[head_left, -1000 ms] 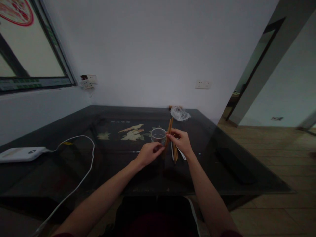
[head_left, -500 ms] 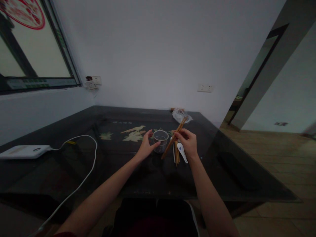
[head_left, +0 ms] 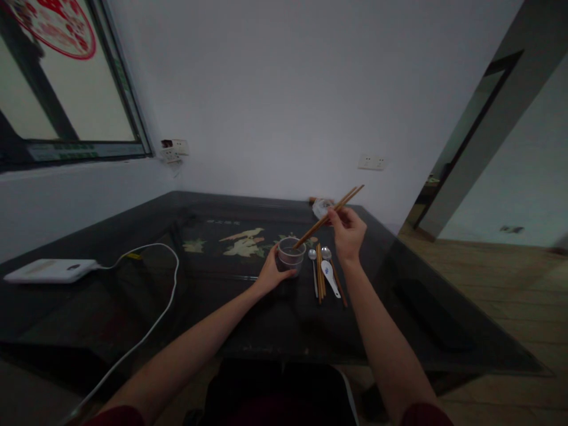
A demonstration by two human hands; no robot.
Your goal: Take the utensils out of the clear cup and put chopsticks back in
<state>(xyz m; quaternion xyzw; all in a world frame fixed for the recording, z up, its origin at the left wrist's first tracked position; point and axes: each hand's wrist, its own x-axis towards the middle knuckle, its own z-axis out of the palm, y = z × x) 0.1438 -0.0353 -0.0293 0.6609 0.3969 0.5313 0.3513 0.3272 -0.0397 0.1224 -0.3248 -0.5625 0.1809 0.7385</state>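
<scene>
My left hand (head_left: 274, 271) is wrapped round a clear, round holder (head_left: 290, 260) standing on the dark table. In my right hand (head_left: 348, 231) is a pair of wooden chopsticks (head_left: 320, 223), slanted, with the lower tips at the holder's open mouth. Just right of the holder lie several more chopsticks (head_left: 320, 281), a small metal spoon (head_left: 313, 255), a second spoon (head_left: 326, 253) with a brown handle, and a white soup spoon (head_left: 329, 277) with a blue mark.
At the table's far edge lies a crumpled clear plastic bag (head_left: 322, 207). A white power bank (head_left: 51, 271) rests at the left, its white cable (head_left: 174, 278) looping over the table's front. A dark flat object (head_left: 432, 313) lies to the right. Wall sockets (head_left: 371, 162) are behind.
My left hand has closed round the holder. My right hand has risen and moved right, tilting the chopsticks flatter and bringing their lower tips to the holder's mouth.
</scene>
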